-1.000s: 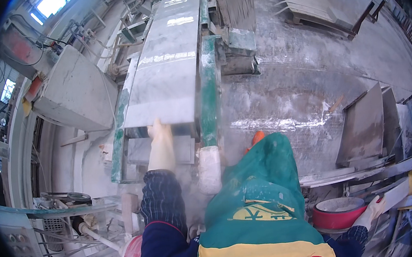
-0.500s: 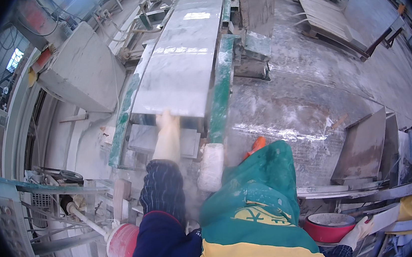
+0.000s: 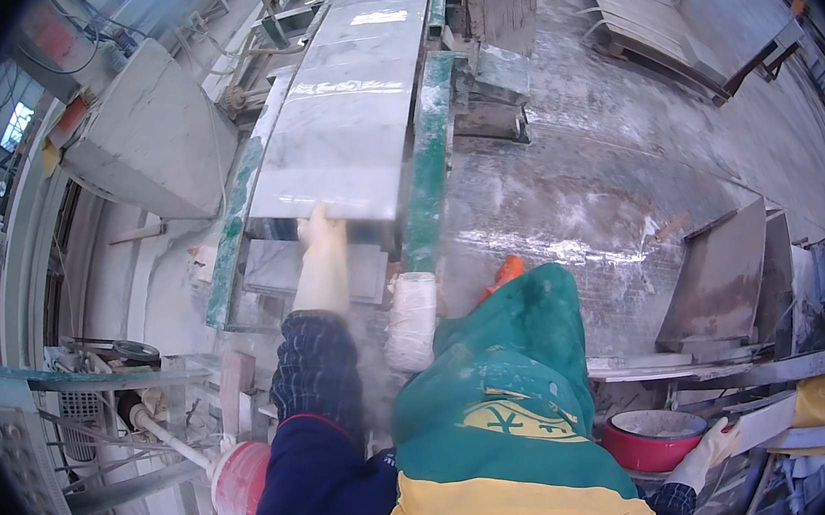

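Note:
A long row of pale grey, glossy stone slabs [image 3: 339,129] lies on a narrow roller line between green rails. My left hand [image 3: 322,239], in a cream glove, grips the front edge of the nearest slab. Its thumb rests on top; the fingers underneath are hidden. Below this edge sits a stack of grey stone pieces [image 3: 364,271]. At the lower right, my gloved right hand [image 3: 711,449] is closed on the end of a pale flat strip [image 3: 767,422], beside a red round tub [image 3: 644,449].
A white-wrapped post end [image 3: 410,323] stands at the right rail's near end. Brown boards [image 3: 711,276] lean at the right. A large grey block-shaped housing [image 3: 153,134] is left of the line. At lower left stands a panel with buttons [image 3: 16,450]. A slab rack [image 3: 660,30] stands far right.
The whole view has shifted slightly. Both hands keep their places, the left on the slab edge and the right at the pale strip.

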The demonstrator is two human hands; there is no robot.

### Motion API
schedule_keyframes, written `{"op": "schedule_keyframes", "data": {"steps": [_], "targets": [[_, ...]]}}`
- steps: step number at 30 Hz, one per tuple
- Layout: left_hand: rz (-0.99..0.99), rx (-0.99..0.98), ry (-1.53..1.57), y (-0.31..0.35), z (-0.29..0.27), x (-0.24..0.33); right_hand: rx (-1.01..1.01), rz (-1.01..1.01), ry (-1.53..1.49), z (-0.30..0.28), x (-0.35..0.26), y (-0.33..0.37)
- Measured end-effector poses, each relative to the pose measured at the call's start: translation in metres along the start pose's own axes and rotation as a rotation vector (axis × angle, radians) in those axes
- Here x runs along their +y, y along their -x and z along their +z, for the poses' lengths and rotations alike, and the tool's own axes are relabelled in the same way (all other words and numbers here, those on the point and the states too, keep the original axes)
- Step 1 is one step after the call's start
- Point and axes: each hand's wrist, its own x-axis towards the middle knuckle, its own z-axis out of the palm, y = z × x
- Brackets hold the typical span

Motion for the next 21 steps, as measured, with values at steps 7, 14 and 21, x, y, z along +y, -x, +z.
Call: {"op": "schedule_keyframes", "data": {"steps": [7, 14, 21], "targets": [[0.026, -0.034, 0.005, -0.010, -0.002, -0.004, 0.017, -0.003, -0.015, -0.012, -0.018, 0.013], [0.022, 0.022, 0.017, -0.016, -0.002, -0.004, 0.014, 0.079, 0.104, -0.037, -0.042, 0.028], [0.020, 0.092, 0.035, -0.025, 0.001, -0.006, 0.141, 0.184, 0.142, -0.029, -0.013, -0.023]]}}
